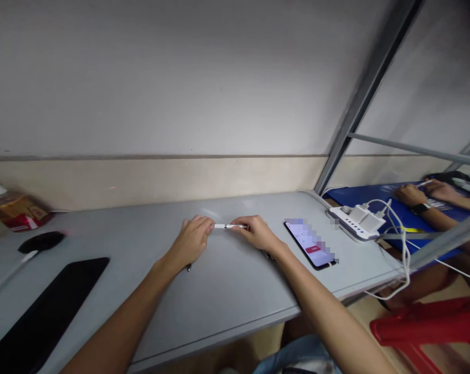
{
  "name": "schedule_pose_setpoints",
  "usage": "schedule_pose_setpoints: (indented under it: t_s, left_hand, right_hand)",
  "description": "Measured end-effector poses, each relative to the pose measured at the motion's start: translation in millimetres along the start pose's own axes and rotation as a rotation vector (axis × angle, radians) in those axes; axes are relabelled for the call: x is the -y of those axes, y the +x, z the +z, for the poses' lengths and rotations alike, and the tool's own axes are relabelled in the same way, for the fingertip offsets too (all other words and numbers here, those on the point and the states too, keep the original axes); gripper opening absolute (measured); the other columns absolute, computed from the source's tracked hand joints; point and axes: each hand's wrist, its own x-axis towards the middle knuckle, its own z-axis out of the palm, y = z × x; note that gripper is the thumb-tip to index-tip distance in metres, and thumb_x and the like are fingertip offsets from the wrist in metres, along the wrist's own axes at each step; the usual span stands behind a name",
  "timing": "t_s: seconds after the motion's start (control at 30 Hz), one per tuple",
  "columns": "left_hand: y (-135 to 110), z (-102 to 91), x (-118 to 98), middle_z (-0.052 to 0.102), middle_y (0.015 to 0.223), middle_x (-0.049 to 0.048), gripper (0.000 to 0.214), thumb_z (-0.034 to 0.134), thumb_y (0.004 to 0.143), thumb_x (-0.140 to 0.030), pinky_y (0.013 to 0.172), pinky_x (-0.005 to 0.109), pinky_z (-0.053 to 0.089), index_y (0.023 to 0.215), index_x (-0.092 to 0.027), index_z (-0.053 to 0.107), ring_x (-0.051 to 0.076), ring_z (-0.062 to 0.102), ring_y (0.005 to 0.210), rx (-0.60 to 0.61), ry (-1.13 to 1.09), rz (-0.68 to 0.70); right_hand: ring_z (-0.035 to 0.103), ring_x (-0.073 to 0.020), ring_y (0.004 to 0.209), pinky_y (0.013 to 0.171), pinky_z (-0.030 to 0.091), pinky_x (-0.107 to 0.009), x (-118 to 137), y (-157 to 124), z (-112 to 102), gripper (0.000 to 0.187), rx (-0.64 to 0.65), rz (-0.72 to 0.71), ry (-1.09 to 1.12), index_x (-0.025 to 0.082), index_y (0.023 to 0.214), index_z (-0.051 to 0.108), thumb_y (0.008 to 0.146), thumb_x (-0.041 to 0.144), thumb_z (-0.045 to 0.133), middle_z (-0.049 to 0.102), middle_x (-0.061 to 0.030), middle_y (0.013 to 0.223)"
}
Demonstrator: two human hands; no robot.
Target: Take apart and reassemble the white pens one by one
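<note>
A slim pen [220,226], white on the left and lighter silver or clear on the right with a dark band between, lies level between my two hands just above the grey desk [219,291]. My left hand [193,236] is closed, its fingertips pinching the pen's left end. The right end is gripped by my right hand [255,231], thumb and fingers closed around it. A small dark tip [188,267] pokes out below my left hand; the rest of it is hidden. Under my right wrist shows part of a small dark object [266,254], too covered to name.
Right of my hands lie a lit phone [310,244] and a white power strip [353,223] with chargers and cables. At left are a black mat [51,311], a black oval object [42,242] and a jar [18,210]. Beyond a metal post [369,78], another person's hands [412,196] work.
</note>
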Motion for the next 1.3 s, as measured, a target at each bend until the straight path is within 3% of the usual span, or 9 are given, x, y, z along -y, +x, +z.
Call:
schedule_pose_setpoints:
  t_s: [0.1, 0.3, 0.47, 0.53, 0.6, 0.73, 0.87, 1.07, 1.3]
  left_hand:
    - [0, 0.0, 2, 0.061, 0.080, 0.0024, 0.022, 0.034, 0.090, -0.011, 0.073, 0.034, 0.030, 0.081, -0.021, 0.051, 0.021, 0.049, 0.081, -0.018, 0.052, 0.016]
    - [2, -5.7, -10, 0.062, 0.078, 0.0036, 0.025, 0.033, 0.090, -0.010, 0.074, 0.036, 0.029, 0.080, -0.021, 0.054, 0.021, 0.047, 0.078, -0.067, 0.105, 0.049]
    - [1, -7.2, -16, 0.067, 0.099, 0.0038, 0.023, 0.038, 0.096, -0.032, 0.081, 0.038, 0.031, 0.103, -0.024, 0.058, 0.022, 0.053, 0.093, -0.074, 0.040, 0.013]
    - [1, -5.8, -13, 0.066, 0.103, 0.0042, 0.024, 0.037, 0.096, -0.035, 0.083, 0.039, 0.032, 0.103, -0.024, 0.058, 0.022, 0.055, 0.097, -0.066, 0.024, -0.016]
    - [0, -3.8, -6, 0.066, 0.101, 0.0055, 0.024, 0.036, 0.096, -0.033, 0.083, 0.039, 0.033, 0.102, -0.023, 0.057, 0.023, 0.056, 0.096, -0.087, 0.034, -0.071]
    - [1, -1.3, 10, 0.063, 0.090, 0.0060, 0.021, 0.038, 0.089, -0.019, 0.081, 0.038, 0.038, 0.103, -0.020, 0.054, 0.021, 0.058, 0.087, -0.148, 0.052, -0.159]
    - [2, -2.3, 20, 0.057, 0.075, 0.0019, 0.024, 0.040, 0.083, -0.016, 0.074, 0.034, 0.043, 0.103, -0.019, 0.053, 0.019, 0.057, 0.076, -0.148, -0.021, -0.223]
    - [3, -6.2, 21, 0.062, 0.090, 0.0056, 0.023, 0.042, 0.085, -0.021, 0.079, 0.036, 0.043, 0.106, -0.020, 0.052, 0.023, 0.057, 0.092, -0.122, 0.063, -0.312]
    - [0, -9.6, 22, 0.059, 0.106, 0.0111, 0.020, 0.043, 0.084, -0.027, 0.081, 0.045, 0.039, 0.096, -0.020, 0.058, 0.031, 0.050, 0.105, 0.020, 0.265, -0.391]
  right_hand:
    - [0.045, -0.0116, 0.061, 0.059, 0.032, -0.024, 1, -1, 0, 0.035, 0.068, 0.018, 0.018, 0.017, 0.085, 0.072, 0.092, 0.042, 0.049, 0.059, -0.0002, 0.065]
    - [0.028, -0.0076, 0.044, 0.048, 0.023, -0.023, -5, 1, -4, 0.038, 0.279, 0.314, 0.641, 0.013, 0.084, 0.069, 0.086, 0.049, 0.056, 0.037, 0.0068, 0.047]
    - [0.054, -0.0110, 0.065, 0.062, 0.041, -0.023, -8, 8, -5, 0.026, -0.059, 0.380, 1.011, 0.016, 0.081, 0.064, 0.073, 0.038, 0.074, 0.061, -0.0010, 0.074]
    - [0.059, -0.0133, 0.076, 0.069, 0.046, -0.026, -10, 10, -7, 0.025, -0.172, 0.361, 1.175, 0.019, 0.089, 0.062, 0.077, 0.039, 0.071, 0.063, -0.0021, 0.085]
    - [0.056, -0.0125, 0.068, 0.064, 0.047, -0.025, -13, 11, -10, 0.023, -0.224, 0.359, 1.294, 0.021, 0.094, 0.060, 0.084, 0.041, 0.062, 0.058, -0.0006, 0.077]
    - [0.031, -0.0091, 0.045, 0.038, 0.028, -0.017, -14, 10, -16, 0.022, -0.254, 0.352, 1.372, 0.024, 0.108, 0.055, 0.091, 0.037, 0.053, 0.034, 0.0063, 0.058]
    - [0.019, -0.0067, 0.042, 0.036, 0.010, -0.015, -12, 7, -17, 0.028, -0.211, 0.248, 1.464, 0.034, 0.116, 0.047, 0.089, 0.030, 0.057, 0.028, 0.0084, 0.058]
    - [0.018, -0.0057, 0.042, 0.037, 0.008, -0.015, -10, 7, -18, 0.029, -0.223, 0.190, 1.456, 0.036, 0.116, 0.047, 0.090, 0.030, 0.058, 0.029, 0.0085, 0.059]
    - [0.019, -0.0063, 0.042, 0.038, 0.009, -0.016, -11, 8, -16, 0.034, -0.198, 0.217, 1.381, 0.036, 0.120, 0.045, 0.088, 0.032, 0.058, 0.029, 0.0086, 0.059]
